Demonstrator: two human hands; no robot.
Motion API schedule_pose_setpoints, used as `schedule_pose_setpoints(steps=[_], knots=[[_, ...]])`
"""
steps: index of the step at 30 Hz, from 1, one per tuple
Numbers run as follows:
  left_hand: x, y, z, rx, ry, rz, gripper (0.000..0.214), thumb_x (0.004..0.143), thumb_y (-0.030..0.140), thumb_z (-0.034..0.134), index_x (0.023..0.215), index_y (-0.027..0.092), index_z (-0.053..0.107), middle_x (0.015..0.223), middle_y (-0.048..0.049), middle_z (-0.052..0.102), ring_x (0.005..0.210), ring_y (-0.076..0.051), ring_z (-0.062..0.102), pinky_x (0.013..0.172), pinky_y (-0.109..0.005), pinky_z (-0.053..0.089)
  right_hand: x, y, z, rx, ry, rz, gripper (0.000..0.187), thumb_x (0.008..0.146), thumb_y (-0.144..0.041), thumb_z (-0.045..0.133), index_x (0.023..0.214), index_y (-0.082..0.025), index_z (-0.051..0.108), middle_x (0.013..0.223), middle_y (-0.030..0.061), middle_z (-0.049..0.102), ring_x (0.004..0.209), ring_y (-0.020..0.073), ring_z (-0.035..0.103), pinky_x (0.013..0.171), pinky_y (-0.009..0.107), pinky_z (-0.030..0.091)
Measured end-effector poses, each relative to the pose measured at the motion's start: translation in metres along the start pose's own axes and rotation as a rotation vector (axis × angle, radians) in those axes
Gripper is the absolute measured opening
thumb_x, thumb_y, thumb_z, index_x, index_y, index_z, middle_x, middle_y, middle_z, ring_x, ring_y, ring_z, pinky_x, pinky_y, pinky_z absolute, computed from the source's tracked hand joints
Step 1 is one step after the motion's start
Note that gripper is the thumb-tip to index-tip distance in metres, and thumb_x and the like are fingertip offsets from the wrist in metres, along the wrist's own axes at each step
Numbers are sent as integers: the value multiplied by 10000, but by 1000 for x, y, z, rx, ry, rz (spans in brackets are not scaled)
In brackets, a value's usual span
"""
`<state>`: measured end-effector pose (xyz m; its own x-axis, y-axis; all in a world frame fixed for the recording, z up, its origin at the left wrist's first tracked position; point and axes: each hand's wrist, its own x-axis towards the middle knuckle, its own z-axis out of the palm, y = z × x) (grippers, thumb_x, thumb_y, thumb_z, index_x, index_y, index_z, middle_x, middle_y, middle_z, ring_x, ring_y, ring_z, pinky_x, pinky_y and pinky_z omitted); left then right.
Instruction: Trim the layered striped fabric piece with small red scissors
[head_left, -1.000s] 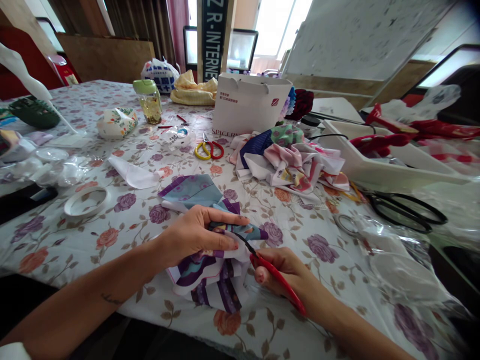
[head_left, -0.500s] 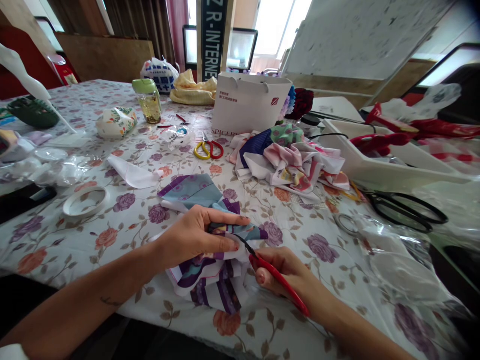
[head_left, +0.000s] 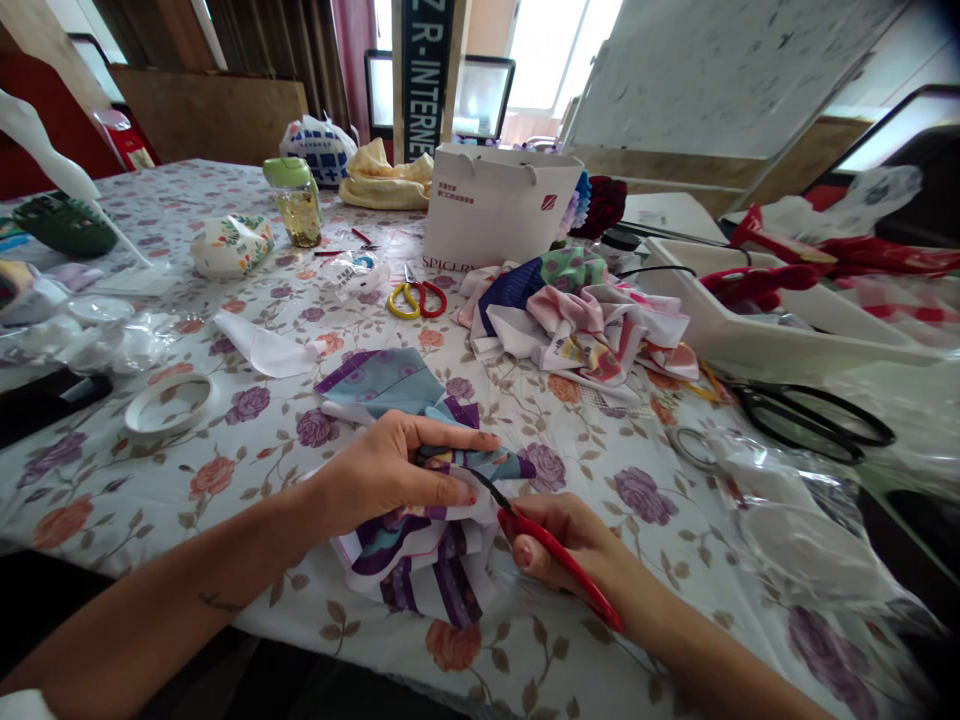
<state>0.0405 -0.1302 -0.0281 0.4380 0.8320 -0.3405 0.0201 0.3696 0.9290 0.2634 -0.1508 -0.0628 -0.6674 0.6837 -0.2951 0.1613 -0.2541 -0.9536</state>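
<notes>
My left hand is closed on a piece of purple, teal and white patterned cloth, pinching a fold near the table's front edge. My right hand grips a red-handled tool with a thin dark tip that reaches into the fold next to my left thumb. More of the same cloth spreads away from my left hand over the flowered tablecloth.
A heap of fabric scraps and a white paper bag lie ahead. Yellow-and-red scissors sit at the centre, black scissors at the right, a tape roll at the left. A white tray holds red items.
My right hand and the red tool have shifted very slightly. The left hand keeps the same hold on the cloth.
</notes>
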Motion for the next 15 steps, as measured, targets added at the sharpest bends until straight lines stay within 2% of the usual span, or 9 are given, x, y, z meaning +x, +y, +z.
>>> schedule_pose_setpoints(steps=[10, 15], knots=[[-1, 2, 0, -10, 2, -11, 481, 618, 195, 834, 1093, 237, 770, 621, 27, 572, 488, -52, 341, 474, -202, 275, -1, 0, -2, 7, -18, 10, 580, 795, -680, 633, 619, -195, 369, 529, -89, 251, 471, 60, 180, 428, 253, 106], [0, 1, -1, 15, -18, -18, 491, 627, 211, 835, 1111, 250, 762, 573, 46, 525, 469, -47, 305, 462, -201, 254, 0, 1, -1, 0, -3, 5, 583, 784, -684, 640, 613, -194, 374, 523, -89, 257, 471, 61, 185, 430, 252, 110]])
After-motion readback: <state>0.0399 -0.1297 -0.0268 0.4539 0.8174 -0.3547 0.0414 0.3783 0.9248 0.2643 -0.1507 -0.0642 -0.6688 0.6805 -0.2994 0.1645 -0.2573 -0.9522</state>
